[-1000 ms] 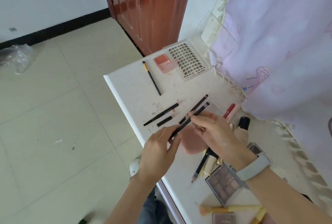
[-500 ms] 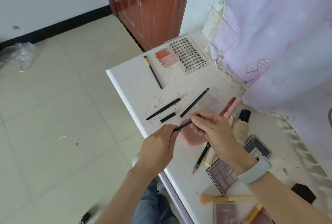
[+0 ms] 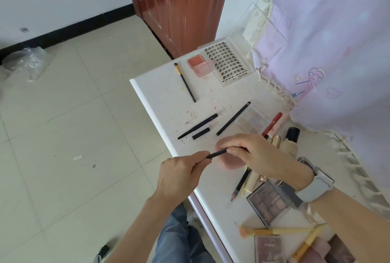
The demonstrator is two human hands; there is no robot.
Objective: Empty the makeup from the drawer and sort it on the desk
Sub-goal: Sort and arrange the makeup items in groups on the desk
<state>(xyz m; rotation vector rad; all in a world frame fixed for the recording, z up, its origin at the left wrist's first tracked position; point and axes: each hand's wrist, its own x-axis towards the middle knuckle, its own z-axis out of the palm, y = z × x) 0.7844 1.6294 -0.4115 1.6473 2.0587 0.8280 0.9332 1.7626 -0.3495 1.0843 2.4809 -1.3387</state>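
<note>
White desk top (image 3: 160, 94) w/ stained surface, tiled floor to its left, red-brown door and lilac curtain (image 3: 337, 51) behind. Near-to-far:

Near edge: yellow-handled brushes (image 3: 280, 231) and dark eyeshadow palettes (image 3: 269, 204) lie mixed, prob. not yet sorted.

Mid, just over the left edge: both hands share one thin black makeup pencil (image 3: 217, 153). Left hand (image 3: 179, 176) has fingers curled tight round its near end; right hand (image 3: 259, 155) pinches the far end betw. thumb and bent fingers. Looks like capping or uncapping, or checking it, before it joins the pencil group. Pink oval puff (image 3: 230, 164) lies on the desk under the hands.

Beyond: three black sticks (image 3: 233, 118) roughly parallel near the left edge, apparently grouped by type. Pale palette (image 3: 252, 120) and red pen (image 3: 273, 123) beside them.

Far corner: slim black brush (image 3: 185, 83), pink blush compact (image 3: 199, 66), lash tray (image 3: 229, 62). Drawer not in view.
</note>
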